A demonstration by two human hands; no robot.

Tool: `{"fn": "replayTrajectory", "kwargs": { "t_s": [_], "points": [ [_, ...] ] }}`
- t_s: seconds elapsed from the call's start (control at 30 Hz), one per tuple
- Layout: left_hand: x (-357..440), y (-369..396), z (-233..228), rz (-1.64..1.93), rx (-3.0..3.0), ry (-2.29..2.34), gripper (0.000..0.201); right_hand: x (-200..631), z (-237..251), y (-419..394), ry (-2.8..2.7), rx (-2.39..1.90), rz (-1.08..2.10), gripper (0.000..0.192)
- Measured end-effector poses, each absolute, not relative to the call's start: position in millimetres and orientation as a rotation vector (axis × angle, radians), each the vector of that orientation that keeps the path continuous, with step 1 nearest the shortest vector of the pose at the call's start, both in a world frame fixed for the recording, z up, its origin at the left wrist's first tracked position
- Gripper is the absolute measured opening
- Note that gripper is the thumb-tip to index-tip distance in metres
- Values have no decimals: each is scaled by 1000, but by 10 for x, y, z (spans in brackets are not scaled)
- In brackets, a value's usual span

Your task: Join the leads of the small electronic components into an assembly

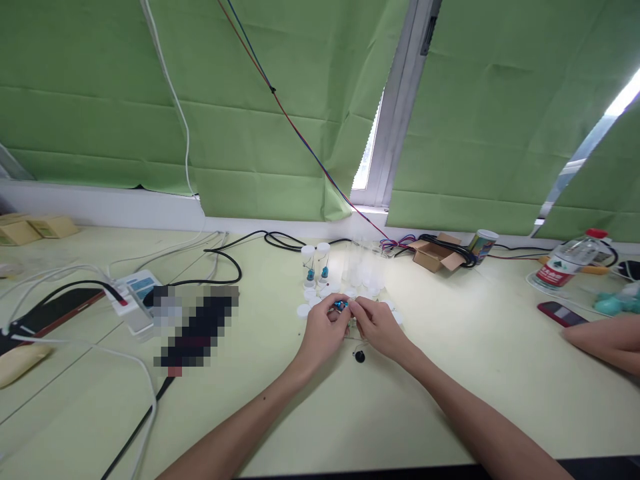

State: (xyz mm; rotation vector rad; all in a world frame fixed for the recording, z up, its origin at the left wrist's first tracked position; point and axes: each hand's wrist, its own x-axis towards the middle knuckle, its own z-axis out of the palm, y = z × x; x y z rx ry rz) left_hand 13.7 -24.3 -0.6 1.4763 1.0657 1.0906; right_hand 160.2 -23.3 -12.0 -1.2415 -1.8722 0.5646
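Observation:
Between the fingertips of my left hand (324,328) is a small shiny blue part (341,305), too small to name closely. My right hand (379,325) is closed in a pinch against its right end; what lies inside that pinch is hidden. Just below the hands, a small round black piece (360,357) lies on the table, with thin wire near it. Behind the hands stand two clear tubes with white caps, a left tube (308,265) and a right tube (323,264), each with a blue piece inside. Several white round caps (303,311) lie around my hands.
At the back right are an open cardboard box (436,256), a printed can (483,245) and a red-capped bottle (570,261). A phone (561,313) lies near another person's arm (607,343). Cables and a white power strip (134,305) spread across the left of the table (280,433).

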Motion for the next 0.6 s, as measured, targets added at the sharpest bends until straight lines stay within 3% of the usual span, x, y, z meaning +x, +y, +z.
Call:
{"fn": "replayTrajectory", "kwargs": {
  "t_s": [0.33,0.6],
  "points": [
    [131,-258,-4,1086,1482,1063,28,1599,-105,-220,-1862,-1254,591,47],
    [138,-237,-7,1121,1470,1063,26,1603,-104,-249,-1837,-1253,631,36]
  ]
}}
